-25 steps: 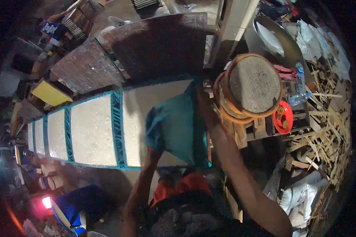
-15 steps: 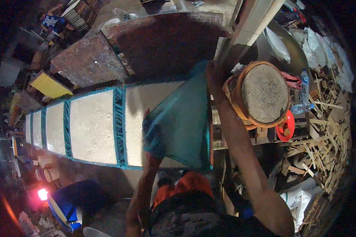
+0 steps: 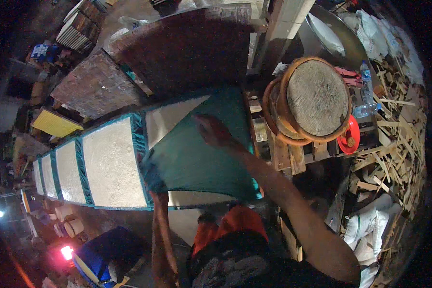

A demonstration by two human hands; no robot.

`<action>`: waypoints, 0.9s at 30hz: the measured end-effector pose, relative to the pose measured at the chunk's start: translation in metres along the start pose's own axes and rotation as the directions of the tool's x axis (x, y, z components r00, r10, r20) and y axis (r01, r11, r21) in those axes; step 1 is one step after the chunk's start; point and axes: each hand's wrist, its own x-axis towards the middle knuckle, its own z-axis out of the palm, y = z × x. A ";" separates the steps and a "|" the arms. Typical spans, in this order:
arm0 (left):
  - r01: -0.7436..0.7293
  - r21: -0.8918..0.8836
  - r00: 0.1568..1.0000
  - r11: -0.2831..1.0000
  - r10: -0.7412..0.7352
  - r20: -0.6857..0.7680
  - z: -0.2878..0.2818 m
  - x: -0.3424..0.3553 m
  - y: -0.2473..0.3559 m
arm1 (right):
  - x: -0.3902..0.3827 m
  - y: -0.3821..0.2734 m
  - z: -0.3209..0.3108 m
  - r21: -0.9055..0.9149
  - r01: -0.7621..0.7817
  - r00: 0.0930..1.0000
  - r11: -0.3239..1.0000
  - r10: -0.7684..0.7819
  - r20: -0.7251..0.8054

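Observation:
A teal cloth (image 3: 197, 163) lies pulled over the nearest of several framed white blocks, part of whose pale top (image 3: 170, 117) still shows at the upper left. My left hand (image 3: 158, 194) is closed on a bunched corner of this cloth at the block's left side, the fingers partly hidden by the folds. Over the middle of the cloth is my right hand (image 3: 213, 132), smeared by motion, so its finger shape is unclear. The neighbouring white block (image 3: 113, 161) lies uncovered, with teal cloth gathered along its edges.
Stacked round wooden chopping blocks (image 3: 317, 98) stand on a slatted wooden stand at the right, beside a red plate (image 3: 349, 137) and plastic bottles (image 3: 367, 109). Scrap wood (image 3: 393, 158) is heaped at far right. Large boards (image 3: 93, 86) stand beyond the blocks; a post (image 3: 288, 24) rises behind.
My right hand has come from the far right corner to the middle of the cloth. My left hand has moved left, drawing the cloth over more of the block.

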 end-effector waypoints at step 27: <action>-0.563 -0.041 0.736 0.826 0.523 0.429 -0.068 0.061 -0.096 | -0.403 -0.106 0.027 -0.840 -0.448 0.832 0.307 0.486 -0.266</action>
